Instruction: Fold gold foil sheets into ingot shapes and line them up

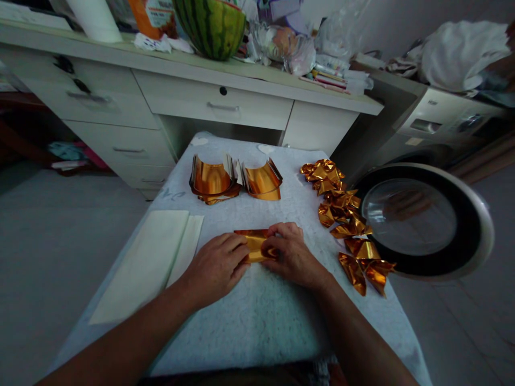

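Between my two hands lies a small sheet of shiny gold foil paper [257, 244], low over the cloth-covered table. My left hand [219, 268] grips its left end with bent fingers. At the right end, my right hand [293, 254] has its fingers curled round the foil, whose edge bends up there. Two curved stacks of gold sheets, a left one [211, 179] and a right one [263, 181], stand side by side beyond my hands. Several folded gold foil pieces [341, 206] form a row along the table's right side.
White paper sheets [140, 260] lie on the left of the table [249, 332]. Behind it is a white drawer desk [217, 99] with a cut watermelon [213, 27] and plastic bags. A washing machine's open round door [422, 220] adjoins the table's right edge.
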### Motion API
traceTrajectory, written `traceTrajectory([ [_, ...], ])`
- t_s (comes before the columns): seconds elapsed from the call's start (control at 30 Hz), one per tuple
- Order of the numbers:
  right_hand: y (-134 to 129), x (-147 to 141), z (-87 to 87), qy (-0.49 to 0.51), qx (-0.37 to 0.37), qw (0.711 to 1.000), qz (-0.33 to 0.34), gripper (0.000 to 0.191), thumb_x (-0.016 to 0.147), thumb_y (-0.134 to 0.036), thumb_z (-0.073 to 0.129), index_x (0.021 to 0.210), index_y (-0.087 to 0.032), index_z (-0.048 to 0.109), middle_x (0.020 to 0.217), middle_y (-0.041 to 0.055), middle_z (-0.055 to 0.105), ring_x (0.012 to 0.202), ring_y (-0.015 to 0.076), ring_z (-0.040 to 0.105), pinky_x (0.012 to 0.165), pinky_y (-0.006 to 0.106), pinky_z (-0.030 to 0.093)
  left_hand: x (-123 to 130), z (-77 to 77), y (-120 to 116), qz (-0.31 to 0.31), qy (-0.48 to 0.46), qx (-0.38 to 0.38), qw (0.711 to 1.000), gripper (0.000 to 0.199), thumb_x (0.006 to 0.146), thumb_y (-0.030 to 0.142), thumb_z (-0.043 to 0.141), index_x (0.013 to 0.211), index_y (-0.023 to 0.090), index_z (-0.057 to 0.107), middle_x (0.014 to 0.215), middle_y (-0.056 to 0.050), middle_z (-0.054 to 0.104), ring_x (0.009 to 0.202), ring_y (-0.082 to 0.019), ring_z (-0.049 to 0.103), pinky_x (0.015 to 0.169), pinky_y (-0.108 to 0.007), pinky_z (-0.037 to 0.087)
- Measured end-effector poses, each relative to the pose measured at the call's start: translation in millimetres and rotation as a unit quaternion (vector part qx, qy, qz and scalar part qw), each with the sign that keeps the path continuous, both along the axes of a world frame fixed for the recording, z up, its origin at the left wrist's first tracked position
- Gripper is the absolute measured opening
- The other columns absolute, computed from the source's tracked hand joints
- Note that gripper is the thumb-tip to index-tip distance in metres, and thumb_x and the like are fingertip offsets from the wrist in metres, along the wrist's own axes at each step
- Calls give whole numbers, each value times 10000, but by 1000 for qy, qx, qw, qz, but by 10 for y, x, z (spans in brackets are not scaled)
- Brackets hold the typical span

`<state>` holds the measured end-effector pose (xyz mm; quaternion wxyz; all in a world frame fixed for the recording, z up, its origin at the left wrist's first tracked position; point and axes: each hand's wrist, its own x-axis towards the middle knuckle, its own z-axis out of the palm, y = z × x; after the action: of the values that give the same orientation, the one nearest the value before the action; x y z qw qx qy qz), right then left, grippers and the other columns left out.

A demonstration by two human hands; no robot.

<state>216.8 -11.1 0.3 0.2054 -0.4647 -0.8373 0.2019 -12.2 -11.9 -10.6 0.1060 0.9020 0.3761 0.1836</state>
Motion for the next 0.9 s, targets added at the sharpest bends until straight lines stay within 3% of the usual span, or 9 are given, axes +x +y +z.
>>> traceTrajectory([
  [0.2, 0, -13, 31, -6, 21, 1000, 20, 36, 859, -253, 704, 880, -227, 716, 1013, 33, 665, 999, 221, 492, 886, 400, 322, -20, 2, 34, 6, -27, -42, 999, 119, 846, 191, 635, 960, 177, 662, 1103, -81, 646, 1036, -253, 574, 924, -440, 511],
  [0.33, 14, -22, 12, -12, 26, 999, 34, 97, 917, -237, 621, 886, -222, 712, 961, 44, 682, 954, 215, 528, 879, 399, 337, -40, 4, 47, 7, -46, -62, 997, 114, 878, 167, 590, 961, 179, 668, 1070, -70, 658, 1024, -236, 576, 927, -421, 501],
  [0.57, 19, -53, -12, -6, -16, 1000, 1, 85, 906, -179, 587, 859, -193, 655, 880, 39, 642, 882, 200, 524, 824, 356, 365, -41, 30, 56, 22, -77, -96, 992, 197, 944, 164, 473, 907, 179, 667, 984, -56, 638, 965, -206, 570, 876, -384, 492],
  [0.9, 12, -83, -34, -23, -24, 999, -28, 113, 929, -172, 531, 857, -172, 619, 907, 58, 589, 893, 205, 491, 843, 364, 372, -33, 51, 60, 59, -47, -106, 991, 220, 944, 210, 479, 855, 172, 676, 918, -59, 587, 924, -223, 536, 847, -410, 473],
])
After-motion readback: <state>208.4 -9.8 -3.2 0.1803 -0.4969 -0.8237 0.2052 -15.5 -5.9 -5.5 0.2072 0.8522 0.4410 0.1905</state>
